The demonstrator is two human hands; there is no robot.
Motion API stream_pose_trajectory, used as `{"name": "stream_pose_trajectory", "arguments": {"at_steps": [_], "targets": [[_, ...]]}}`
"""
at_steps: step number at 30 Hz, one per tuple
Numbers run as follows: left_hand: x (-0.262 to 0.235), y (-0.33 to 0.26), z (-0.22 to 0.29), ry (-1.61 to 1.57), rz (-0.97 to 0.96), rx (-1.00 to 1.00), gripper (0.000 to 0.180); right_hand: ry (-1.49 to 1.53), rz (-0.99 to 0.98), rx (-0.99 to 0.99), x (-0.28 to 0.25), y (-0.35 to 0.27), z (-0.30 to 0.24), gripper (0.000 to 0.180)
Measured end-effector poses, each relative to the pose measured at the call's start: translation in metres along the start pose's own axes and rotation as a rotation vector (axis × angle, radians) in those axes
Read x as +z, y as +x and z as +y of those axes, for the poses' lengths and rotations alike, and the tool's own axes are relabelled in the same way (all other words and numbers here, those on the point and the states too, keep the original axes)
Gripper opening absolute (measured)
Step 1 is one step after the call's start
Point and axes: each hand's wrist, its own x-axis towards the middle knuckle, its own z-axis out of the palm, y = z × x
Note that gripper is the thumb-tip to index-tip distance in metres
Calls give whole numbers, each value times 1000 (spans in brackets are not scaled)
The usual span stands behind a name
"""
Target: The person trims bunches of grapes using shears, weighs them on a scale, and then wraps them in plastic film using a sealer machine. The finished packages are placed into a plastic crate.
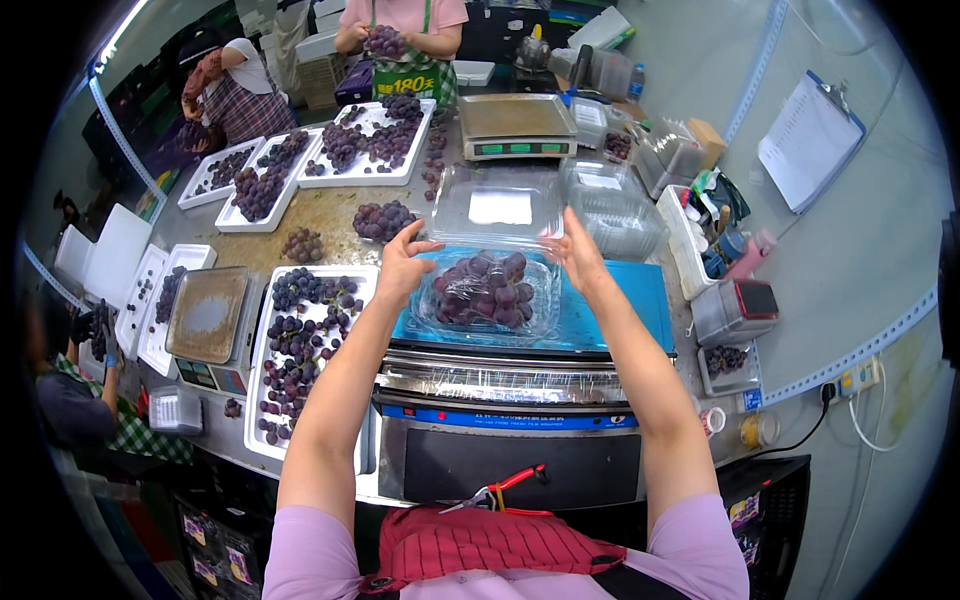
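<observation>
your left hand (402,265) and right hand (581,258) seem to pinch the clear lid (500,207) at its sides; the grapes (485,290) sit in the tray (548,312) just nearer, not yet lidded.

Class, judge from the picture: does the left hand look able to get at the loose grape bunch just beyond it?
Probably yes: the grape bunch lies close beyond the left hand, outside any tray, and nothing visible seems to block the short way between them.
</observation>
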Motion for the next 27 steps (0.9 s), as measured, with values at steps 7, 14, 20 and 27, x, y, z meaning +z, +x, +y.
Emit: {"name": "stream_pose_trajectory", "arguments": {"at_steps": [7,14,20,27], "targets": [[-5,-7,-9,21,68,-68,58,-173,-254,-375,13,-34,-29,68],[-29,-49,16,-211,-10,-318,65,-733,-168,-804,7,-104,-26,49],[-35,-85,24,91,-151,-231,67,-943,-77,-827,1,-129,-2,38],[-47,-96,17,-205,-268,-365,50,-751,-14,-289,-9,-149,25,46]]}}
